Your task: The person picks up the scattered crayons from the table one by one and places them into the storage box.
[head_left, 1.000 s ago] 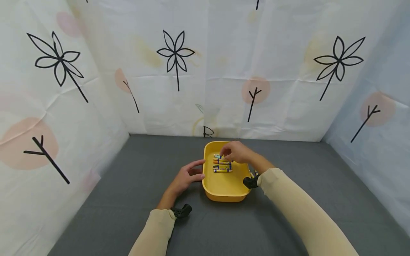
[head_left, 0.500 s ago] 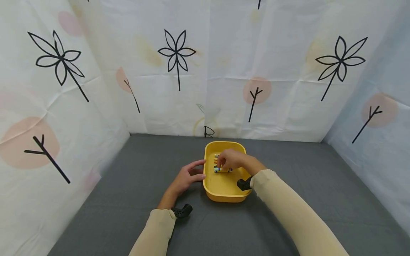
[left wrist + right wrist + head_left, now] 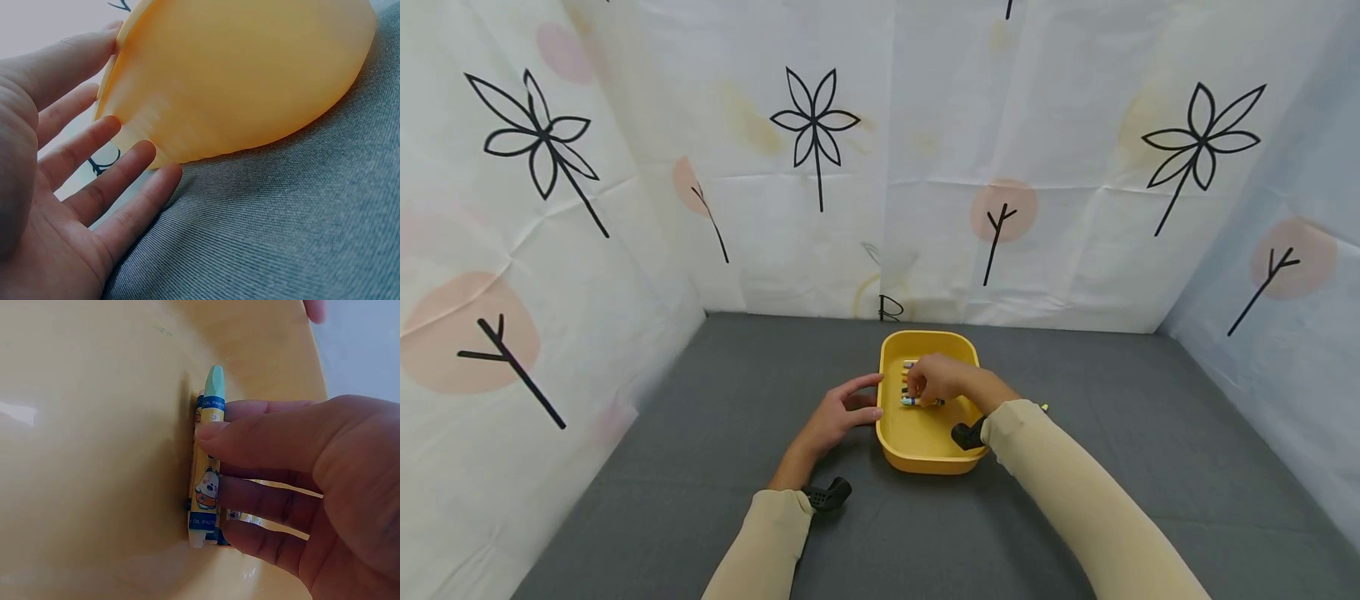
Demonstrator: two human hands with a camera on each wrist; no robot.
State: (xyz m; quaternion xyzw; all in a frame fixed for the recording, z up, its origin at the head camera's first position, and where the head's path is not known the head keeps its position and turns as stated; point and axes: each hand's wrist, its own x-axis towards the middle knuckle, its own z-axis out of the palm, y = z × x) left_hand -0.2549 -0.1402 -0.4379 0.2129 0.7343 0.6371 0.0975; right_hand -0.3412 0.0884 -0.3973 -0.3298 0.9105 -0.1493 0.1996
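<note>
A yellow tray stands on the grey table. Against its left side rests my left hand, fingers spread; in the left wrist view the thumb and some fingertips meet the rim and outer wall. Over the tray's inside, my right hand pinches a mint-green oil pastel with a yellow wrapper between thumb and fingers. That pastel lies at the near end of a row of oil pastels, right above or against another one. My right hand hides most of the row.
To the right of the tray, a small yellow tip shows beside my right sleeve. White patterned cloth walls the grey table at the back and sides.
My right hand has come nearer along the row, carrying the mint-green oil pastel from the far end to the near end. The left hand stays at the tray's side.
</note>
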